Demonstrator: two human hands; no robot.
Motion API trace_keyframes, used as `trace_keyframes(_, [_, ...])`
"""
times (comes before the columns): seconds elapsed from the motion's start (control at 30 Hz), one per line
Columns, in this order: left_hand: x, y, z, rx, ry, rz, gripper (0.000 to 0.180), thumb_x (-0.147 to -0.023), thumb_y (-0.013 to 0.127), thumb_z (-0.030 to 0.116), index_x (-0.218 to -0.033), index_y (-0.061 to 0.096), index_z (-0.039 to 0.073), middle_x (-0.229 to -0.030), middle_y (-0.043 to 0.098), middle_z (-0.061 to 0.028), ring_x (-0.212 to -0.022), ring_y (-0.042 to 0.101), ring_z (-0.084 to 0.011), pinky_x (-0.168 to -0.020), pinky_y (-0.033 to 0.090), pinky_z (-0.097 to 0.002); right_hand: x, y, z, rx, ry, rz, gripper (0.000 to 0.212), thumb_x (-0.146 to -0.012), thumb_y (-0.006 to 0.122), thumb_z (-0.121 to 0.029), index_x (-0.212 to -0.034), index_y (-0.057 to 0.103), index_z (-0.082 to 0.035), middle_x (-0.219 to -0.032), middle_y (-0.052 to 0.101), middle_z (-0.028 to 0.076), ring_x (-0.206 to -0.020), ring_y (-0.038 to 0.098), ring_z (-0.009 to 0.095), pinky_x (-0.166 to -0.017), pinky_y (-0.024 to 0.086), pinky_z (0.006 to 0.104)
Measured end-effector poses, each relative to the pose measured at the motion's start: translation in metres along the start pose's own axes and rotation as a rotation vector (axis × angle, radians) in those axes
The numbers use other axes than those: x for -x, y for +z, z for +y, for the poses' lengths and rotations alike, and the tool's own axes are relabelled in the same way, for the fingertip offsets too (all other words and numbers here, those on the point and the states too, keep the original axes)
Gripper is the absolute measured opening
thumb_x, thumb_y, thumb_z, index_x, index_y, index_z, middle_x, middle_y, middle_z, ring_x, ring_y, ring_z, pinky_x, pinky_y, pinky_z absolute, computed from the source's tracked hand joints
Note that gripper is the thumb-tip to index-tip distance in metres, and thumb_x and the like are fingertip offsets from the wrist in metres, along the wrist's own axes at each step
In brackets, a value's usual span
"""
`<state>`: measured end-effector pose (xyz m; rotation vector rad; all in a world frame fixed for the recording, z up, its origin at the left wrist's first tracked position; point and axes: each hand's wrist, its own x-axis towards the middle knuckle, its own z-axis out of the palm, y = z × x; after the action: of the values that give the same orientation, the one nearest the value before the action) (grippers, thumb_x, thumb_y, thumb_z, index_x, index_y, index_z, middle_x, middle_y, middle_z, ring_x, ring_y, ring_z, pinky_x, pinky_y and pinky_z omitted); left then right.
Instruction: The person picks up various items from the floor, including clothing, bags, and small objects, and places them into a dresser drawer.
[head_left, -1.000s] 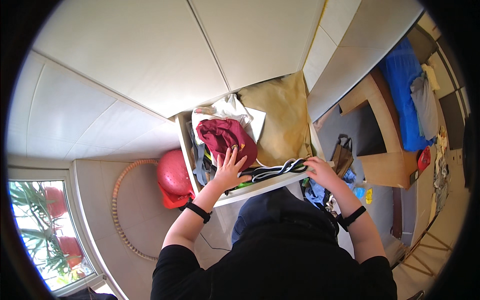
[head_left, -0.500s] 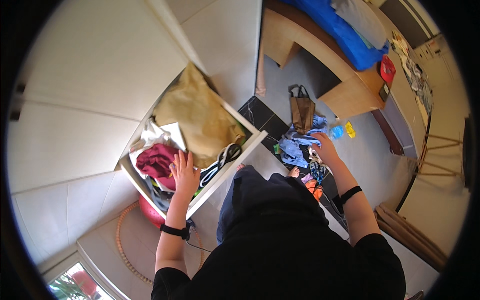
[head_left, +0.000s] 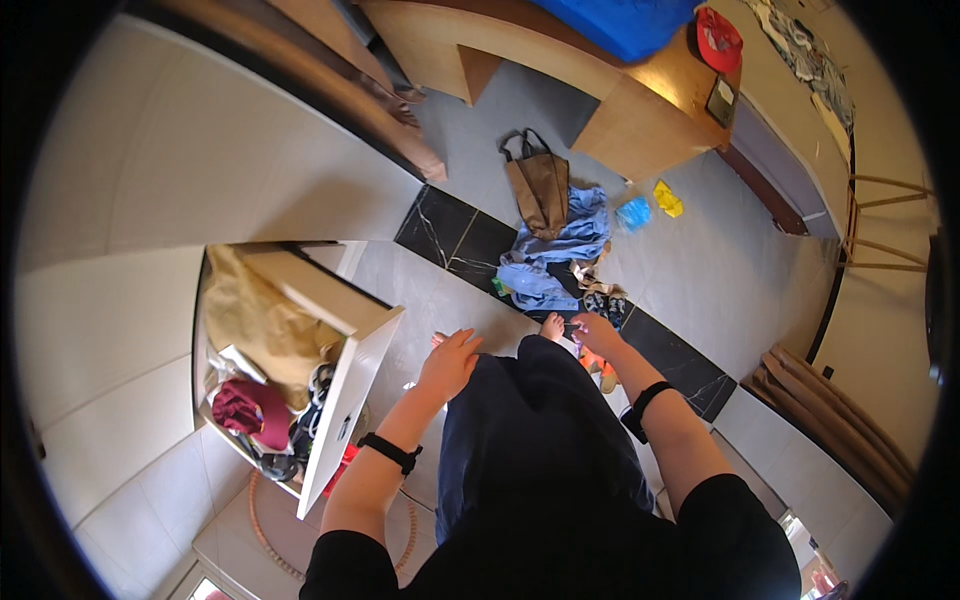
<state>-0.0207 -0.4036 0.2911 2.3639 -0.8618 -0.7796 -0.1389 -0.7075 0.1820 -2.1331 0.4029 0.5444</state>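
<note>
My left hand [head_left: 450, 368] is empty, its fingers stretched out above my left thigh, to the right of the pulled-out drawer [head_left: 345, 410]. In that drawer lie a maroon cap [head_left: 252, 412], a large tan cloth bag [head_left: 262, 322] and dark and white cords. My right hand [head_left: 597, 335] has its fingers drawn together beside my foot; a small dark bit shows at the fingertips, too small to name. Just beyond it are a patterned dark blue item [head_left: 604, 306] and a crumpled blue garment [head_left: 560, 250] on the floor. A brown tote bag [head_left: 540, 192] lies against the garment.
A black marble strip [head_left: 450, 225] crosses the grey floor. Farther off are a blue packet [head_left: 633, 214] and a yellow wrapper [head_left: 667, 198]. A wooden desk [head_left: 650, 125] carries a red cap [head_left: 718, 40]. An orange item [head_left: 608, 375] sits partly hidden under my right arm.
My left hand has left the maroon cap and moved right, out of the drawer. My right hand has come lower and nearer my body. The view has turned rightward.
</note>
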Motion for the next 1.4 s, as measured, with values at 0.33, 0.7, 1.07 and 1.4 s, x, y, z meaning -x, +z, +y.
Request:
trace_keyframes(0.33, [-0.081, 0.142, -0.075, 0.239, -0.286, -0.230, 0.032, -0.084, 0.052, 0.019, -0.113, 0.054, 0.007, -0.116, 0.053, -0.0144, -0.105, 0.051, -0.0305, -0.089, 0.041, -0.0368, -0.080, 0.070, 0.155, 0.192, 0.033, -0.151, 0.020, -0.073, 0.059, -0.017, -0.089, 0.060, -0.005, -0.085, 0.060, 0.017, -0.080, 0.058, 0.034, -0.071, 0.046, 0.0421])
trace_keyframes(0.7, [-0.091, 0.291, -0.178, 1.029, -0.804, -0.233, 0.036, -0.087, 0.052, 0.014, -0.122, 0.047, 0.004, -0.115, 0.055, -0.0083, -0.107, 0.051, -0.0174, -0.090, 0.039, -0.0267, -0.235, 0.183, 0.222, 0.228, 0.199, -0.224, 0.020, -0.072, 0.065, -0.028, -0.086, 0.066, -0.014, -0.138, 0.028, 0.013, -0.120, 0.036, 0.037, -0.090, 0.042, 0.0432])
trace_keyframes(1.07, [-0.126, 0.317, -0.172, 1.456, -1.107, -0.127, 0.059, -0.089, 0.052, 0.028, -0.137, 0.021, 0.013, -0.128, 0.045, -0.0092, -0.116, 0.045, -0.0230, -0.092, 0.038, -0.0369, -0.249, 0.238, 0.253, 0.038, -0.047, -0.197, 0.023, -0.079, 0.054, -0.020, -0.098, 0.058, -0.008, -0.092, 0.051, 0.013, -0.086, 0.052, 0.030, -0.069, 0.044, 0.0395])
trace_keyframes(1.4, [-0.141, 0.301, -0.160, 1.625, -1.126, -0.249, 0.054, -0.074, 0.060, 0.000, -0.124, 0.040, 0.002, -0.115, 0.052, -0.0113, -0.102, 0.053, -0.0228, -0.089, 0.043, -0.0326, -0.196, 0.152, 0.140, -0.884, 0.211, -0.638, 0.036, -0.088, 0.047, -0.041, -0.093, 0.064, -0.009, -0.077, 0.063, 0.007, -0.066, 0.060, 0.015, -0.060, 0.049, 0.0273])
